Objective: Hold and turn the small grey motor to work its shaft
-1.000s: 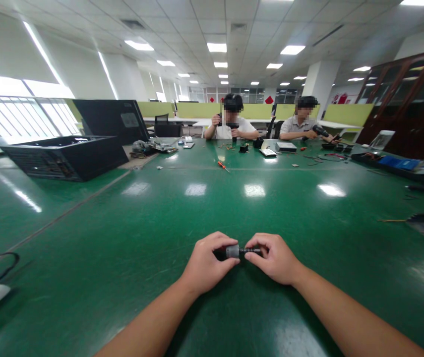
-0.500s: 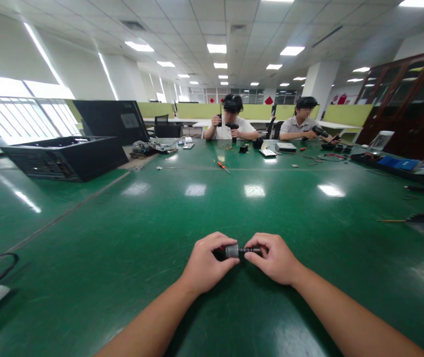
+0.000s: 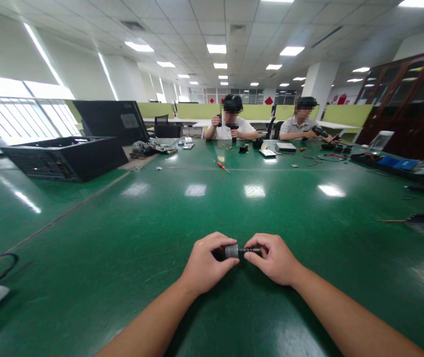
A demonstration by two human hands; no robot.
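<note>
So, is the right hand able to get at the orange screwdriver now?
Probably not directly: the right hand seems closed on the dark shaft of the grey cylinder, and the orange screwdriver lies well forward on the green table, seemingly beyond easy reach.

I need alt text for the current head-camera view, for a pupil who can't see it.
The left hand grips a small grey cylinder and the right hand pinches a thin dark shaft in line with it, over a green table. Beyond are an orange screwdriver, a black case and two people opposite.

Orange screwdriver (image 3: 220,164) on green table (image 3: 159,213), black computer case (image 3: 96,162); brown cabinet (image 3: 405,96)
</note>
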